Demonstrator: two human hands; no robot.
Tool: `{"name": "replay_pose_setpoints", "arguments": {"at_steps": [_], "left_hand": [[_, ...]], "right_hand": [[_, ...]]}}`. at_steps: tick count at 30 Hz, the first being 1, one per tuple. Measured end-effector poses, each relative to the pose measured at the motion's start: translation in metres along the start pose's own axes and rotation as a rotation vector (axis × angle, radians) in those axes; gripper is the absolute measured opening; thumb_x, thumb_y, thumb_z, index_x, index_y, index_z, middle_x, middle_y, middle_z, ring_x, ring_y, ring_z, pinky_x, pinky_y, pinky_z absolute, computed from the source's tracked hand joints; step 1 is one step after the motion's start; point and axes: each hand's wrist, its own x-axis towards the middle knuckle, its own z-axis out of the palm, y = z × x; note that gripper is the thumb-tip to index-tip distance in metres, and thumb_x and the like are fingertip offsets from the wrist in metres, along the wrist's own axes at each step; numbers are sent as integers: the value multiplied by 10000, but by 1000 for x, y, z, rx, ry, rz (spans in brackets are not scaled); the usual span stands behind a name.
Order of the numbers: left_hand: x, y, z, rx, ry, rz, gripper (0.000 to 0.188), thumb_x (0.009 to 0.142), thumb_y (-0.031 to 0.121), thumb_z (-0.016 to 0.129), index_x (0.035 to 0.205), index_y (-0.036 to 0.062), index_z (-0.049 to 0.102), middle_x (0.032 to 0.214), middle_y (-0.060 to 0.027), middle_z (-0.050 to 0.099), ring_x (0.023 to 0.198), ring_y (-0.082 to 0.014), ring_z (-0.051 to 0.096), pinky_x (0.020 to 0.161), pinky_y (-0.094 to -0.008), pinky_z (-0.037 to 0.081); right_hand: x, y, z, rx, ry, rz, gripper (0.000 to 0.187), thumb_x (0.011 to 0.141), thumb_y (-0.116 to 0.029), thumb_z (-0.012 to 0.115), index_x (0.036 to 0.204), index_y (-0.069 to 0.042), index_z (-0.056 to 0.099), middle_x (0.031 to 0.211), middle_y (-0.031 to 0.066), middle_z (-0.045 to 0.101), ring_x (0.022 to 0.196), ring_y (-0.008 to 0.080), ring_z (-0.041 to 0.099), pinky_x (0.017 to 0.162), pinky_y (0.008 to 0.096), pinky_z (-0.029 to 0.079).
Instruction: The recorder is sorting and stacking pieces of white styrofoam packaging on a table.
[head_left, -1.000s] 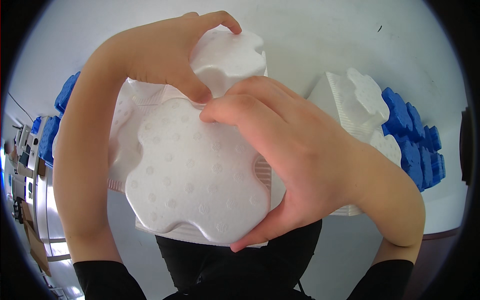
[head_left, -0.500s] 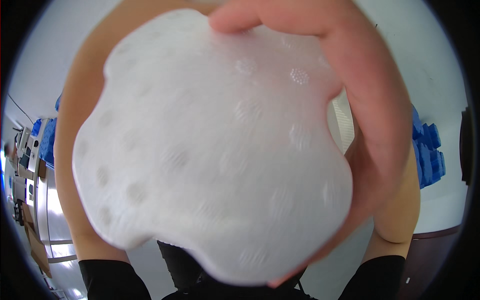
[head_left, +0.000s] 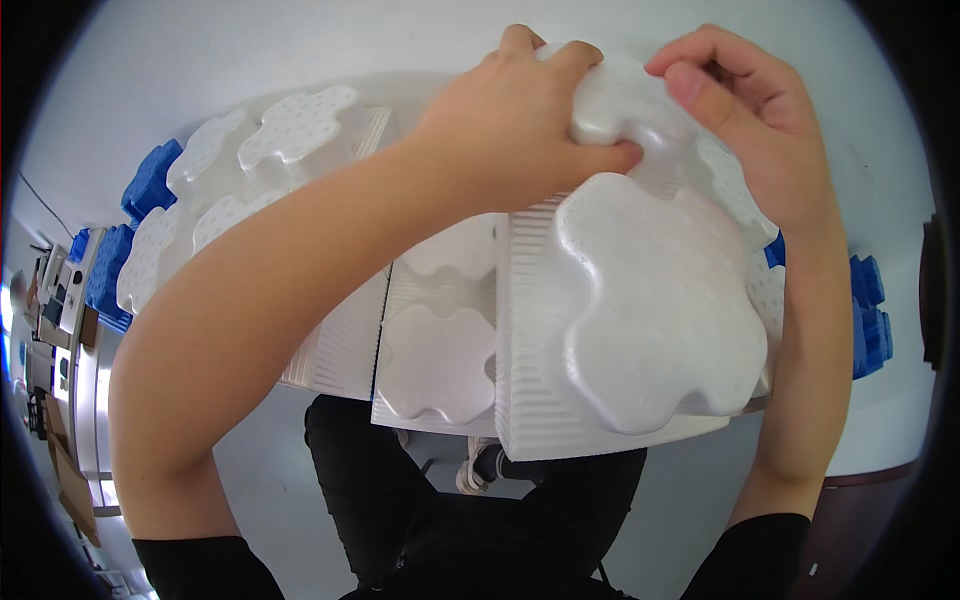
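Observation:
At the far end of a white ribbed block, my left hand grips a white lobed piece, its fingers over the top and its thumb against the near side. My right hand hovers at that piece's right edge, fingers loosely curled and thumb near the index finger. Whether it touches the piece, I cannot tell. A second, larger-looking white lobed piece with a smooth top lies nearer to me on the ribbed block. Right of it, partly hidden, are white pieces with dotted tops.
Left of the ribbed block, a lower white lobed shape sits between ribbed walls. Several dotted white lobed pieces stand at the far left, partly behind my left arm. Blue lobed pieces flank both sides. Equipment stands on a bench farther left.
The dotted white piece held close before me no longer fills the view. My hands are now at the far end of the ribbed block, with the left one on a white lobed piece.

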Motion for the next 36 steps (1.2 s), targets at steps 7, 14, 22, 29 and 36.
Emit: {"name": "replay_pose_setpoints", "arguments": {"at_steps": [7,14,22,29,36], "left_hand": [[-3,-9,-13,-178,-85,-33,841,942,586,781,1593,117,531,1505,-251,556,1230,-379,706,1014,-470,583],[-6,-54,-36,-156,-293,225,1009,836,543,904,1670,187,463,1568,-262,585,1449,-451,570,1169,-517,505],[-2,-40,-32,-123,-471,62,1174,768,583,937,1735,258,356,1588,-280,568,1443,-496,567,1182,-592,481],[0,-41,-21,-130,-481,49,1247,738,654,927,1750,238,328,1608,-295,553,1465,-507,557,1207,-582,461],[1,-41,-21,-77,-489,38,1197,796,599,902,1756,200,309,1589,-299,573,1433,-467,601,1205,-520,479]], "right_hand": [[-1,9,33,-135,48,6,871,800,-424,959,1545,-144,605,1561,143,570,1410,340,572,1131,469,504],[-2,11,34,123,-94,180,899,771,-263,951,1581,-113,592,1531,126,599,1379,322,603,1144,429,502],[-4,18,27,77,-116,215,832,798,-201,923,1565,-114,613,1527,132,597,1369,305,609,1129,418,512],[-6,18,31,51,-150,289,894,831,-178,849,1647,-150,484,1462,172,591,1098,274,693,917,405,588],[5,4,30,-2,-240,449,1009,771,-166,847,1684,-157,418,1406,194,632,1056,273,690,922,389,568]]}}
